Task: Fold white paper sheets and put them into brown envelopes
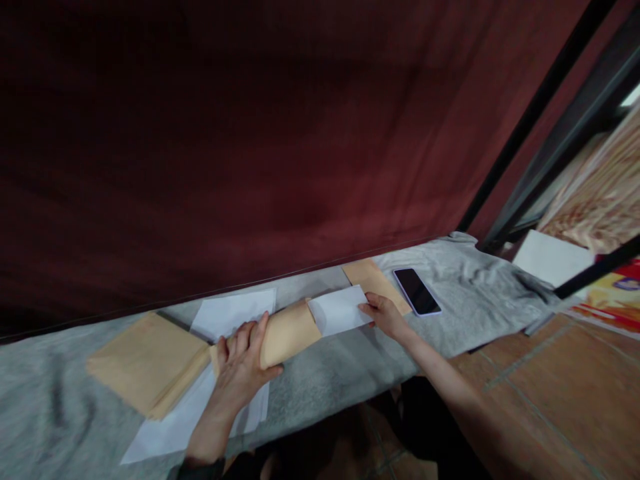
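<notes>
My left hand (243,363) lies over the left end of a brown paper envelope (290,333), fingers spread across it. A folded white sheet (340,311) sticks out of the envelope's right end, part of it hidden inside. At the sheet's right edge, my right hand (384,313) pinches it between thumb and fingers. Another brown envelope (373,277) lies flat just behind my right hand. To the left of my left hand rests a stack of brown envelopes (150,360), with white paper sheets (170,433) partly under it.
A phone (418,292) lies face up right of my right hand on the grey cloth (465,287). Dark red fabric (250,147) hangs behind the narrow surface. Dark poles (535,120) slant at the right, near a white flat object (553,259). The floor (555,380) is tiled.
</notes>
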Motion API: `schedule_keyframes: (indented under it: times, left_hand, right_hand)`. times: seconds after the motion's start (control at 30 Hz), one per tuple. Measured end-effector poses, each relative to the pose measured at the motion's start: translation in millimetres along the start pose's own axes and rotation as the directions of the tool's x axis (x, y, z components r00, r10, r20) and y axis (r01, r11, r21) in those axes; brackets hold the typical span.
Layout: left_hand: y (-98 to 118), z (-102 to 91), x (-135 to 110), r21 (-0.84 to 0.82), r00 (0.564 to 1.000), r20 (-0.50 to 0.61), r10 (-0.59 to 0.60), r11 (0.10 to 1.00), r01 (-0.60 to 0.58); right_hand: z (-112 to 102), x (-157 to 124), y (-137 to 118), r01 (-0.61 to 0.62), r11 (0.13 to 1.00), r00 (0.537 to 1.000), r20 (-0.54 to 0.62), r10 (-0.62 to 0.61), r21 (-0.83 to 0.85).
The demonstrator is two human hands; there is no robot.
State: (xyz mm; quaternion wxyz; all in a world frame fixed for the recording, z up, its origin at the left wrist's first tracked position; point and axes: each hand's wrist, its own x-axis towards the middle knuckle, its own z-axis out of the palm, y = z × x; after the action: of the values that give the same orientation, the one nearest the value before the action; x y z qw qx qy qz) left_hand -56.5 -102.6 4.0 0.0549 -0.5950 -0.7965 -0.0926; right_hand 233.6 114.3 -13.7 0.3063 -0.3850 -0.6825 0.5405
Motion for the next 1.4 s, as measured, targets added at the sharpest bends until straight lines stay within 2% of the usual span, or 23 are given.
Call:
schedule_keyframes:
  times: [0.4, 0.63, 0.8, 0.93, 1.13, 1.4]
  left_hand:
    - [17.0, 4.5, 3.0, -0.070, 0.994, -0.067, 0.083, 0.994, -0.087]
    - [30.3, 5.7, 5.6, -0.147, 0.992, -0.048, 0.114, 0.982, -0.120]
    - [37.8, 8.7, 7.5, -0.167, 0.992, -0.037, 0.123, 0.978, -0.128]
    - [40.7, 9.0, 8.2, -0.177, 0.991, -0.034, 0.130, 0.975, -0.134]
    - [44.1, 8.4, 7.8, -0.195, 0.988, -0.042, 0.151, 0.968, -0.156]
    - [43.8, 11.7, 7.8, -0.174, 0.986, -0.018, 0.164, 0.971, -0.165]
  right_hand:
    - [17.6, -2.0, 4.9, -0.033, 0.994, 0.998, 0.053, 0.027, 0.101]
    - [35.0, -1.3, 13.7, -0.004, 0.995, 1.000, 0.031, 0.001, 0.099]
    - [48.2, -2.5, 12.3, -0.003, 0.995, 0.998, 0.066, -0.003, 0.100]
    - [56.1, -4.1, 10.2, -0.011, 0.995, 0.994, 0.112, -0.001, 0.102]
    - [64.7, -6.5, 17.4, -0.087, 0.993, 0.988, 0.131, 0.077, 0.078]
    - [66.1, -10.6, 20.2, -0.113, 0.992, 0.980, 0.172, 0.101, 0.064]
